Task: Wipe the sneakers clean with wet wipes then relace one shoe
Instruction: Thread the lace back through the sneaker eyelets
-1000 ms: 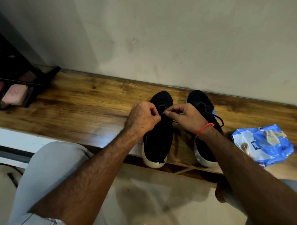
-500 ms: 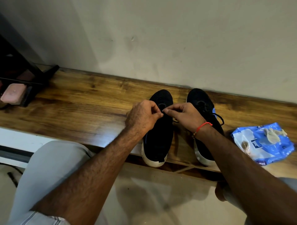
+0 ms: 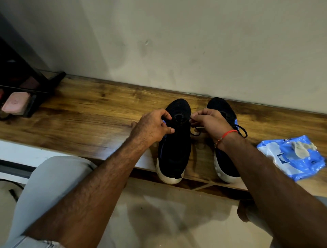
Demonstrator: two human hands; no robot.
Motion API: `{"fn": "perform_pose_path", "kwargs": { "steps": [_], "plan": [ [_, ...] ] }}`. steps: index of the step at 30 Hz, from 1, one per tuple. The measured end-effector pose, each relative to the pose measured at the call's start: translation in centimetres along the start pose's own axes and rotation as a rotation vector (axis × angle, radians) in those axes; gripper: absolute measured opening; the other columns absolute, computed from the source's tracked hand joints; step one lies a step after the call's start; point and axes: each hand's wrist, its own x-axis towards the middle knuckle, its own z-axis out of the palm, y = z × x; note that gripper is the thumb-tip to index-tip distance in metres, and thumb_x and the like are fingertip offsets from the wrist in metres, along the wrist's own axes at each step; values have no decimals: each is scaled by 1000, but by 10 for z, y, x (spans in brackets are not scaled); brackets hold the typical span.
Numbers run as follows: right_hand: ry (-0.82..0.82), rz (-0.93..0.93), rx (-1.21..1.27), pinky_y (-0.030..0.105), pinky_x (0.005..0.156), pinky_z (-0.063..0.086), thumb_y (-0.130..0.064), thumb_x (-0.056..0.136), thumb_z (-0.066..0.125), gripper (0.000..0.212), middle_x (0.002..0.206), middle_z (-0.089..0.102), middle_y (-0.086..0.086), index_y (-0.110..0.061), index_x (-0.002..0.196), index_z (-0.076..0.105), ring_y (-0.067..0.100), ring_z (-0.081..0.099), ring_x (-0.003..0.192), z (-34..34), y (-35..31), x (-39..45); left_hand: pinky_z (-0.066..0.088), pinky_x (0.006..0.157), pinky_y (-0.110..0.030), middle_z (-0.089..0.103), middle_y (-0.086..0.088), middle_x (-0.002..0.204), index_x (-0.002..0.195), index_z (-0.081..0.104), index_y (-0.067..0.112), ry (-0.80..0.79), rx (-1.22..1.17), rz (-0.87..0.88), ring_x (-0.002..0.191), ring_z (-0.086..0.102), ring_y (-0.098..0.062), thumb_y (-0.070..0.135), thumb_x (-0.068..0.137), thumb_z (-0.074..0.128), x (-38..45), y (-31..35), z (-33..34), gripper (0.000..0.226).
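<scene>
Two black sneakers with white soles stand side by side on a wooden bench point(image 3: 85, 124), heels over its front edge. My left hand point(image 3: 152, 126) rests over the left sneaker point(image 3: 174, 150) and its curled fingers pinch the black lace point(image 3: 184, 120) at the shoe's left side. My right hand point(image 3: 209, 122) pinches the other end of that lace, which runs taut between both hands across the shoe's tongue. A loose loop of lace hangs under my right hand. The right sneaker point(image 3: 228, 162) is partly hidden behind my right wrist.
A blue wet-wipes pack point(image 3: 292, 157) with a crumpled used wipe point(image 3: 178, 0) on top lies at the bench's right end. A black rack point(image 3: 31, 95) holding a pink block stands at the left. The wall runs close behind the shoes. My knee point(image 3: 53, 185) is at lower left.
My hands have drawn apart over the left sneaker, pulling the lace taut between them. Earlier their fingertips met at the middle of the shoe.
</scene>
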Motion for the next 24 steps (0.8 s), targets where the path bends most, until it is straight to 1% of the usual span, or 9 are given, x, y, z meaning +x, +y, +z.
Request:
{"fn": "perform_pose_path", "kwargs": {
  "steps": [2,4,6,8,11,16,17,21,24],
  "plan": [
    [29,-7,-8,27,62,50,-13,96,61,11,84,69,5,-11,86,65,16,64,77,-3,-1,1,45,103,-56,67,26,65,82,55,47,-40,11,-2,92,67,-6,36,76,87,1,-5,-2,34],
    [60,-21,-20,26,60,49,-11,96,59,9,78,65,5,-9,88,64,14,61,69,-2,-1,1,45,103,-54,70,20,71,85,56,46,-51,20,-29,98,67,-9,37,79,85,2,-8,-4,30],
    [125,-57,-12,28,59,49,-8,96,57,12,70,59,4,-9,86,62,15,57,62,-1,0,3,49,95,-39,73,12,92,99,60,42,-56,17,-64,103,66,-12,35,85,80,3,-9,-5,25],
    [204,-98,48,30,56,47,-7,97,55,13,63,58,2,-9,85,59,17,54,56,-1,-1,5,47,78,-27,72,0,110,118,61,34,-71,7,-92,103,65,-14,30,93,73,3,-8,-4,28],
    [293,-153,209,27,49,49,-9,101,50,16,57,64,0,-10,86,54,18,59,49,-5,-3,9,49,78,-29,68,-7,120,135,54,28,-112,-18,-123,109,65,-22,27,97,67,1,-8,0,40],
    [273,-142,306,25,49,53,-7,103,46,5,84,71,14,-7,99,50,19,68,58,-6,-2,13,58,90,-46,66,-9,117,138,49,26,-86,-80,-159,104,67,-27,30,96,68,-2,-6,8,46],
    [250,-130,287,25,49,53,-6,102,48,2,87,71,15,-8,102,49,19,68,59,-5,-1,13,58,88,-46,65,-10,116,138,47,25,-80,-79,-161,104,67,-27,27,97,65,-1,-5,9,45],
    [242,-184,100,30,55,54,-7,95,60,19,92,72,9,-20,104,50,17,66,62,-1,5,9,61,67,-43,58,-6,93,134,31,19,-39,-50,-173,83,68,-24,11,100,57,-5,-6,11,43],
    [259,-271,-78,20,57,51,-8,92,66,26,89,67,3,-23,109,53,13,66,67,1,4,5,63,67,-48,56,-4,90,134,27,15,-59,-6,-242,80,68,-25,21,102,58,-8,-7,11,46]
  ]
}}
